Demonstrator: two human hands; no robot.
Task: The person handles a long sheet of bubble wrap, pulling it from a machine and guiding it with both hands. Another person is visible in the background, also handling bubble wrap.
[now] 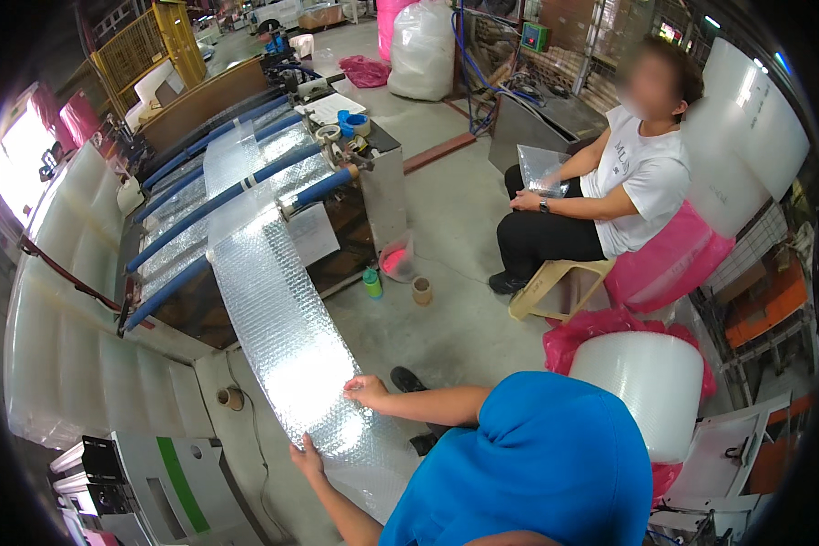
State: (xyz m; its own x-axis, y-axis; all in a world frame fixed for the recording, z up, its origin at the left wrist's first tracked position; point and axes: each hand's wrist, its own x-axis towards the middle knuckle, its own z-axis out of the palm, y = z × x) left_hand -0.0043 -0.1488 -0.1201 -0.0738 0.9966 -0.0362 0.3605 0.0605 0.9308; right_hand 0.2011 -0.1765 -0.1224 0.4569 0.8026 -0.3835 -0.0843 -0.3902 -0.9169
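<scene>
A long silvery strip of bubble wrap (273,291) runs down from the blue rollers of a machine to my body. My left hand (308,458) grips its left edge, the thumb and fingertips showing at the side. On the opposite edge, my right hand (368,393) is closed in a pinch, its fingertips over the shiny surface. Between my hands the sheet is stretched fairly flat, with bright glare on it. The strip's lower end is partly hidden behind my blue shirt (528,473).
The roller machine (200,218) stands ahead left. A seated person (642,182) holds a clear bubble pouch (544,168) at the right. A green bottle (372,282) and cardboard core (421,290) stand on the floor. Beside me are a bubble wrap roll (637,391) and a white-grey cabinet (173,487).
</scene>
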